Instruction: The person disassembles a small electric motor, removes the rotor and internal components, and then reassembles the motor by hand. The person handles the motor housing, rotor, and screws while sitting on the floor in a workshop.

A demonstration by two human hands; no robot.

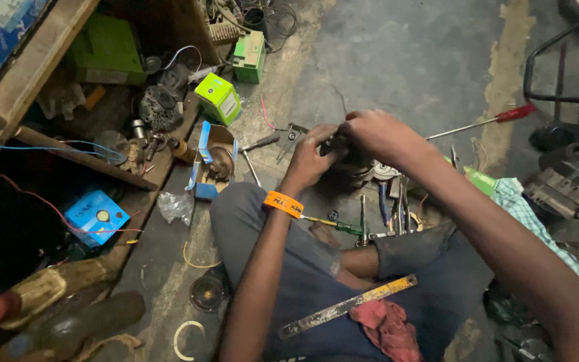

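Observation:
Both my hands meet over a dark round metal part (355, 163) that rests on the concrete floor in front of my crossed legs. My left hand (313, 155), with an orange wristband (283, 203), grips its left side. My right hand (376, 134) closes over its top, hiding most of it. A small dark piece shows between the two hands; what it is I cannot tell. Several hand tools (383, 214) lie just below the part, near my knee.
A red-handled screwdriver (484, 122) lies to the right. A worn metal ruler (348, 306) and a red rag (387, 325) rest on my lap. Green boxes (219, 98), an open blue box (208, 164) and a cluttered wooden shelf (88, 157) stand left. Dark machine parts (561, 188) sit right.

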